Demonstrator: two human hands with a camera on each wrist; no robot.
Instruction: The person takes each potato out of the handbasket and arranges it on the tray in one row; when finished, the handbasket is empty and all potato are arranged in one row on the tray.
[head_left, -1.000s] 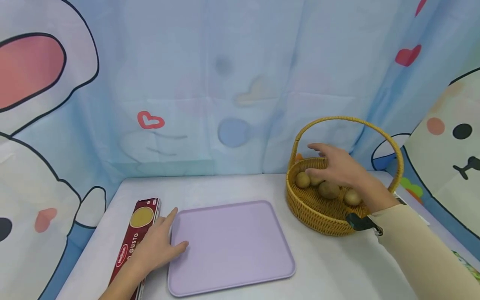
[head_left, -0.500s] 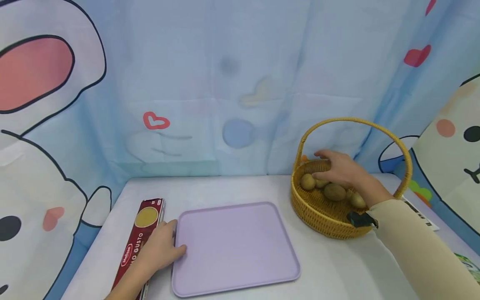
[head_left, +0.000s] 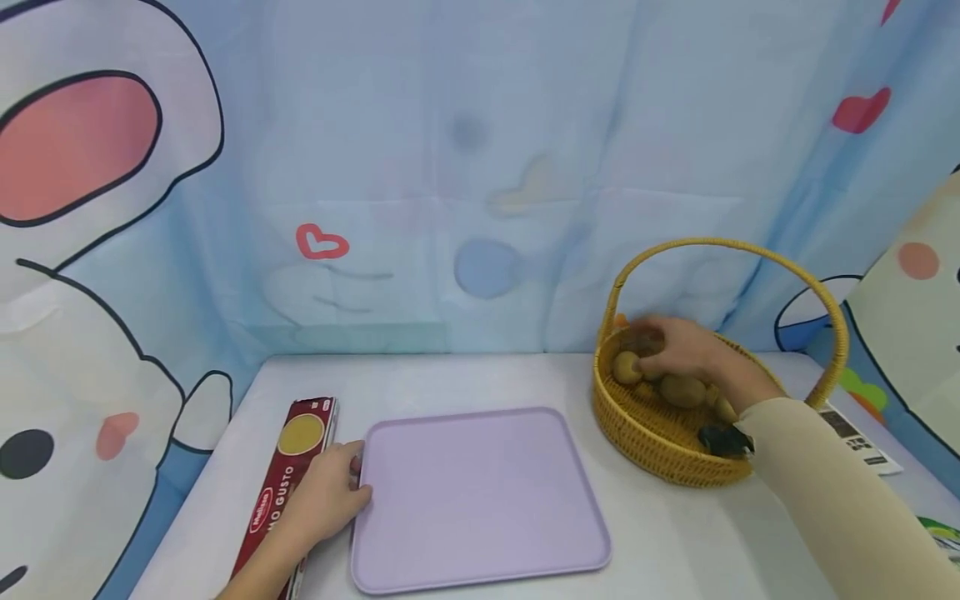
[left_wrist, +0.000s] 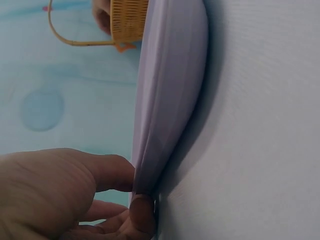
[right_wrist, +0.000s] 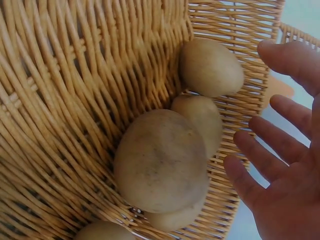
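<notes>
My left hand (head_left: 330,492) pinches the left rim of a flat lilac tray (head_left: 480,500). In the left wrist view the thumb lies over the rim of the tray (left_wrist: 175,65) and the other fingers reach beneath it. My right hand (head_left: 678,346) is inside a yellow wicker basket (head_left: 645,446), under its tall handle. Several potatoes lie in it, among them a small one (head_left: 626,367) by the thumb. In the right wrist view the right hand (right_wrist: 285,165) has its fingers spread, apart from the small potato (right_wrist: 212,67) and the large potato (right_wrist: 160,160).
A long dark red Melissa box (head_left: 300,433) lies left of the tray, partly under the left forearm. A white printed sheet (head_left: 862,442) is right of the basket. A cartoon-patterned blue curtain (head_left: 480,167) hangs behind the white table (head_left: 465,383).
My right hand has lowered into the basket towards the left-hand potato. The left hand's fingers have curled in onto the tray's rim. The whole head view has shifted slightly.
</notes>
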